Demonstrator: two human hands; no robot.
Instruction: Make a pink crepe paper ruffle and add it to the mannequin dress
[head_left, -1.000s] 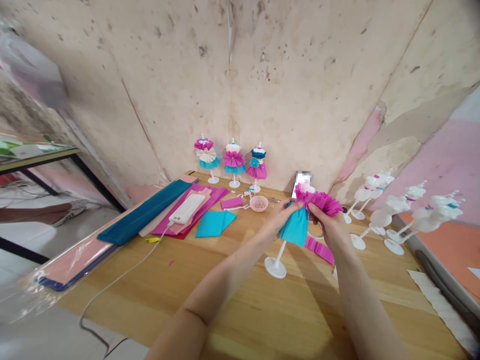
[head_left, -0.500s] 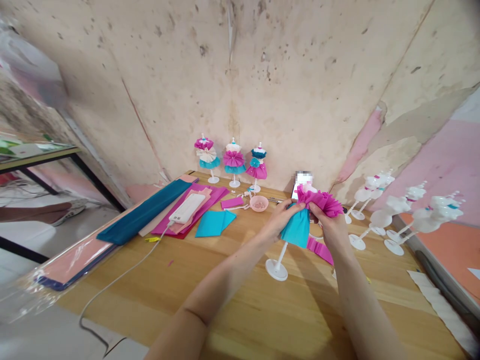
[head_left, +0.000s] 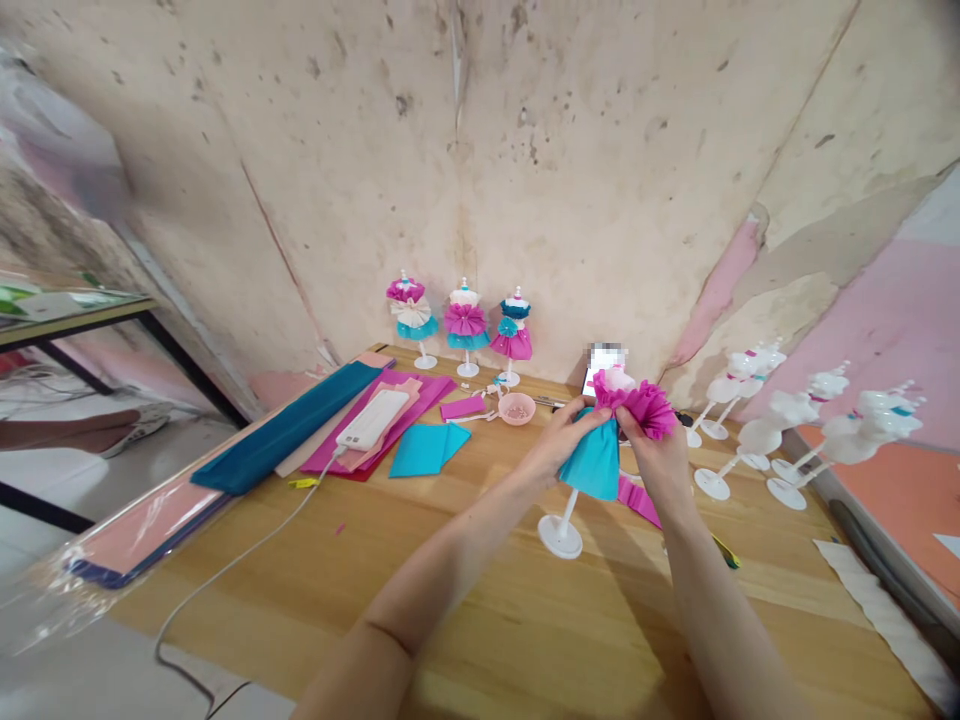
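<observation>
The blue skirt (head_left: 592,462) looks like matt paper, and the magenta ruffle (head_left: 652,408) seems of crinkled, matt paper too. The white mannequins (head_left: 787,410) appear as glossy, smooth plastic. The worktop (head_left: 540,650) is of smooth wood, and the wall (head_left: 315,170) looks rough and matt.

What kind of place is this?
Probably a small craft workroom: a wooden table has turquoise sheets on it, three mini mannequins in frilly dresses stand along its back, and hands hold a blue skirt on a little stand.

Your shot's decently bright, but that bag (head_left: 67,140) at ten o'clock is smeary, plastic (head_left: 56,585) glares at eight, and a soft shadow darkens your table (head_left: 637,600) around five.
</observation>
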